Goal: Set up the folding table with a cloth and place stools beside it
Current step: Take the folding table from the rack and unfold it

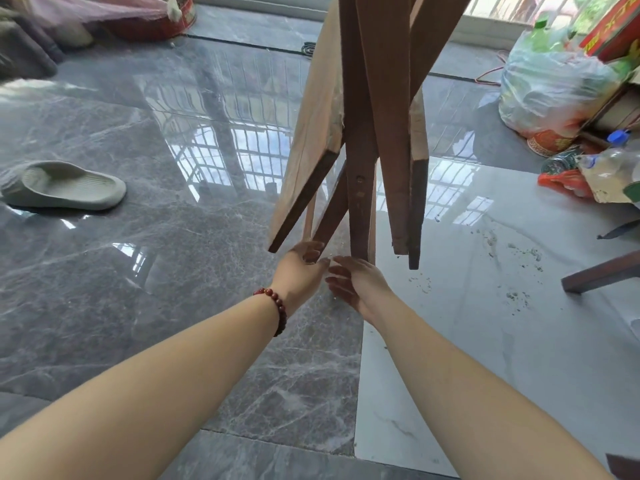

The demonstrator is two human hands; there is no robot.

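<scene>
Folding table [377,98] upright, folded, legs bunched over tile floor [138,306] | your left hand [304,271] curls at a leg's foot, grip unclear | your right hand [356,284] spread, empty | draw opposing legs apart evenly, steadying the top.

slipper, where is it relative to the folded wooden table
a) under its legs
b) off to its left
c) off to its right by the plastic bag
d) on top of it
b: the slipper lies off to the left of the folding table, well apart from its legs.
</scene>
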